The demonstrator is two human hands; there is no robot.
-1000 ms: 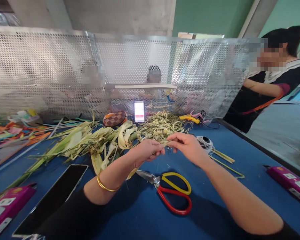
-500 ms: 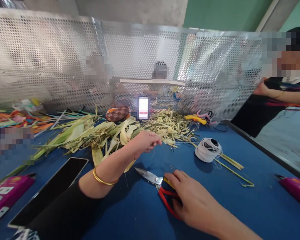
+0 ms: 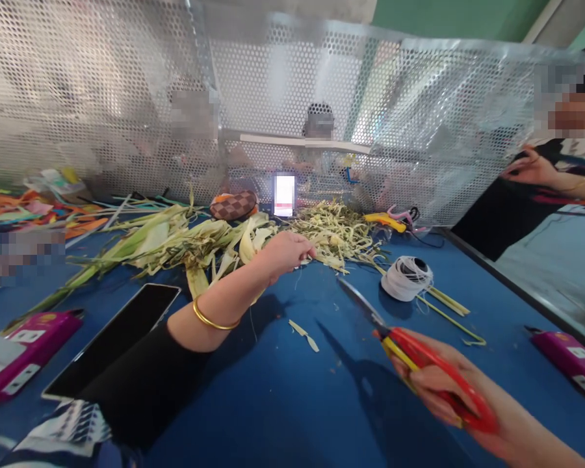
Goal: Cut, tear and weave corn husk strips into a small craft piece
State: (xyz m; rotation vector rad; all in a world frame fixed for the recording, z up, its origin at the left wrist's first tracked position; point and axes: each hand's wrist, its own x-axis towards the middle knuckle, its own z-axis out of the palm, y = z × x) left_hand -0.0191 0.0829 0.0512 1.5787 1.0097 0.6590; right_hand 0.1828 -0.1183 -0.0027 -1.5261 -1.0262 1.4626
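Observation:
My right hand is wrapped around the red and yellow handles of a pair of scissors. The scissors are lifted off the blue table, blades pointing up and away to the left. My left hand reaches forward with its fingers pinched together at the edge of a pile of shredded dry husk strips. What lies in that pinch is hidden. Long pale corn husks spread to its left. A small husk scrap lies on the table between my hands.
A white spool of string stands on the right beside thin stalks. A dark phone and a magenta box lie at left; another magenta box is at right. Behind runs a perforated metal screen. A co-worker is at far right.
My right hand has closed on the scissors, raised them and moved right. A husk scrap now shows on the table. My left hand stays by the shredded pile, its fingers still pinched.

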